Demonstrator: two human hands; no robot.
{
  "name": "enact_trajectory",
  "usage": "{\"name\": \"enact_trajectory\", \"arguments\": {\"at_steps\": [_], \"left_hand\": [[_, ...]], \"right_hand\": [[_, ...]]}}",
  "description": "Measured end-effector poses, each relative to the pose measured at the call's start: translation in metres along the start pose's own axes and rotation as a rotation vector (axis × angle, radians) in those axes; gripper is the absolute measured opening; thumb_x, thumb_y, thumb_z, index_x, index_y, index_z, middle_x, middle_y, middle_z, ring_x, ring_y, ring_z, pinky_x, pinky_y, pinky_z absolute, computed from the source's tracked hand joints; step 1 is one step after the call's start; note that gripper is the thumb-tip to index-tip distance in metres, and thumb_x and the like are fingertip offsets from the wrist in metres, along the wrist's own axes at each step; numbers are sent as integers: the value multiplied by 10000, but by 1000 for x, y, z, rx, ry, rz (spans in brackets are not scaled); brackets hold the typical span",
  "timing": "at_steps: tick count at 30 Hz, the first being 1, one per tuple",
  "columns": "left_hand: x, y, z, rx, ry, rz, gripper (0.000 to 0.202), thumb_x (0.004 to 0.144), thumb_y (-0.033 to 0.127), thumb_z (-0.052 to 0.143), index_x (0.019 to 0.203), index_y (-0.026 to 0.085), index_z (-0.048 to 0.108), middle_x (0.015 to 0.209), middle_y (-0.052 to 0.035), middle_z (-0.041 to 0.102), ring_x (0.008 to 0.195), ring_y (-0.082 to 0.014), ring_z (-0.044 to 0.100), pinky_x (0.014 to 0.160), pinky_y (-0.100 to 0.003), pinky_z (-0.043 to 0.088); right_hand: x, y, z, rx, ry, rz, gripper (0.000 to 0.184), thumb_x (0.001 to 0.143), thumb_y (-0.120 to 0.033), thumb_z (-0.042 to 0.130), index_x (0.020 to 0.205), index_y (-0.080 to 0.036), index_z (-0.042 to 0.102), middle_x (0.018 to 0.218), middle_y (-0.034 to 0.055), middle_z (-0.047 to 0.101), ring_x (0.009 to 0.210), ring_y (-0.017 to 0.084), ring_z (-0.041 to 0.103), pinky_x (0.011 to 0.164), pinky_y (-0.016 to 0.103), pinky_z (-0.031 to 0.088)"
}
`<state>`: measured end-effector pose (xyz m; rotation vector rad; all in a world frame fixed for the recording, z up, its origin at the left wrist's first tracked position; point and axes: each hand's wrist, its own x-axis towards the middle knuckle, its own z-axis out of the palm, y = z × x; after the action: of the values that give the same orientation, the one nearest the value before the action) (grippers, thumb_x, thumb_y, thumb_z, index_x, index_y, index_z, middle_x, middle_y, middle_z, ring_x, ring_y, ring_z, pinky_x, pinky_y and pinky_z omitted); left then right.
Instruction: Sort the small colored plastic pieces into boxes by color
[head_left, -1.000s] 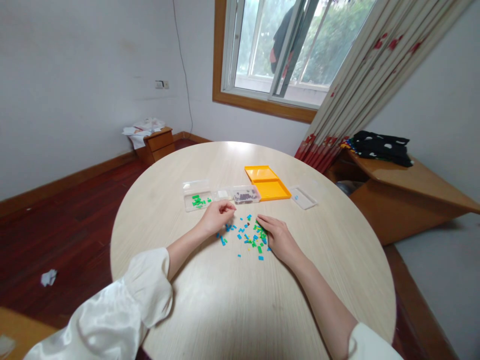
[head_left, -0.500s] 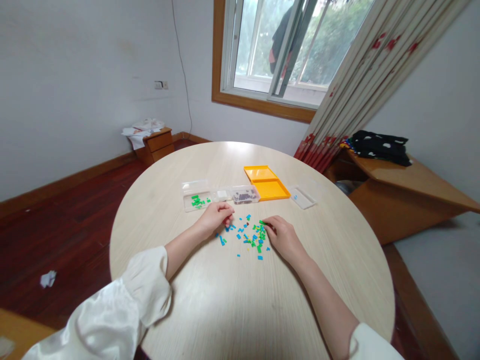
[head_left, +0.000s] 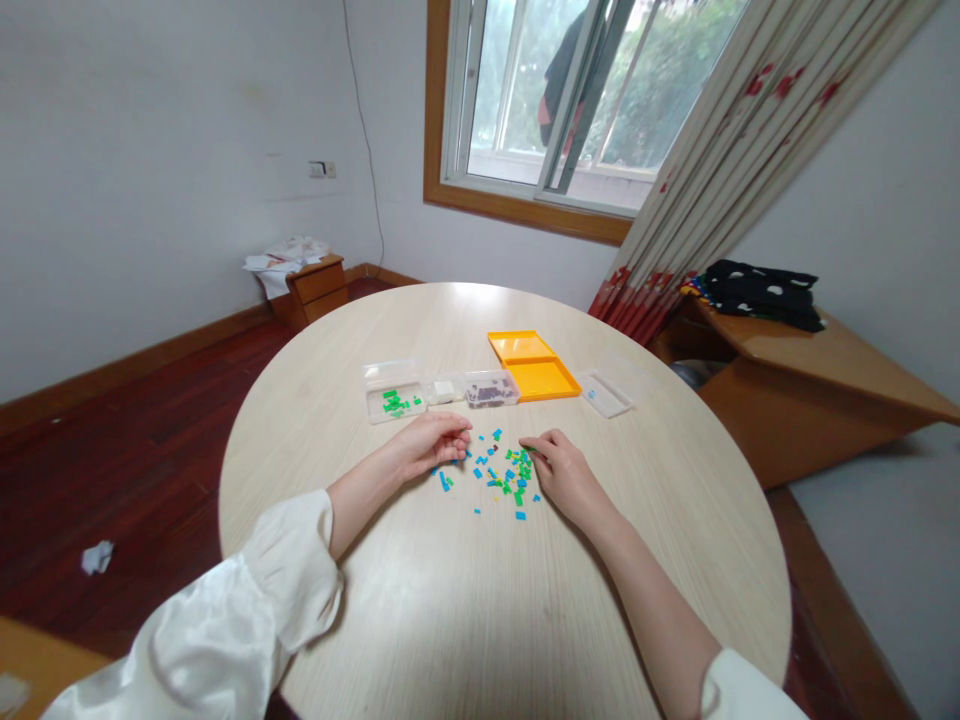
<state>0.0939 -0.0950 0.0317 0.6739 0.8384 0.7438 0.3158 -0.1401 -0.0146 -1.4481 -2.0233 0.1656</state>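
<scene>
Small blue, green and yellow plastic building bricks lie scattered in the middle of the round table. My left hand hovers at the left side of the pile with its fingers curled together; whatever they may hold is hidden. At the pile's upper right, my right hand pinches with thumb and forefinger at a small green brick, mostly covered by the finger. Behind my left hand stands an open clear box with green bricks in it.
A clear box of dark pieces adjoins a small white item. Beside them lies an open yellow case. Farther right is a clear tray with a little blue in it. A wooden cabinet stands right of the table.
My right forefinger has stretched slightly left over the green brick, covering most of it. My left hand has shifted slightly and its fingers have turned a little. The boxes and loose bricks look unchanged.
</scene>
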Motion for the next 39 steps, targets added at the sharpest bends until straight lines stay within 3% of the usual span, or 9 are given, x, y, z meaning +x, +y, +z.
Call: {"name": "enact_trajectory", "arguments": {"at_steps": [9,14,20,26,29,34,39], "left_hand": [[0,0,0,-18,4,-26,174,788,31,483,643,104,545,510,-10,533,417,-65,501,431,-164,441],[-1,2,0,-29,-36,-96,113,770,43,541,672,88,577,554,-20,565,448,-64,527,483,-173,480],[-4,-2,4,-38,-154,-239,160,799,75,473,830,30,623,692,-105,656,602,-143,639,680,-284,543],[-5,-12,8,-104,-227,-292,230,860,151,394,798,40,586,697,-129,662,675,-188,666,749,-340,529],[-7,-12,10,-119,-246,-286,195,844,123,412,784,52,583,677,-107,652,652,-176,657,740,-335,528],[-9,-6,12,-94,-193,-230,92,775,56,506,763,62,597,653,-72,626,567,-122,604,636,-255,522],[-9,-3,12,-79,-89,-113,147,747,-30,492,698,87,565,543,-6,527,433,-44,468,432,-136,398]], "right_hand": [[1,-7,-7,-69,-55,17,179,841,-121,431,851,-185,598,792,44,531,742,170,540,677,281,438],[2,-12,-9,-46,-1,8,184,850,-130,410,822,-190,582,770,42,519,706,168,530,654,280,436],[7,-49,-13,112,184,-4,163,867,-161,421,865,-204,578,839,62,571,794,183,559,714,305,464],[2,-79,-1,268,95,-123,235,883,-166,417,998,-232,611,892,60,603,835,171,593,739,302,491],[2,-76,-3,273,96,-147,278,886,-157,406,1070,-232,601,929,66,635,873,174,605,767,313,497],[6,-49,-18,127,228,-24,241,858,-144,418,940,-188,641,881,77,647,831,181,606,759,323,493],[5,-18,-17,87,68,35,213,824,-154,467,861,-170,676,837,78,635,783,182,609,721,322,498]]}}
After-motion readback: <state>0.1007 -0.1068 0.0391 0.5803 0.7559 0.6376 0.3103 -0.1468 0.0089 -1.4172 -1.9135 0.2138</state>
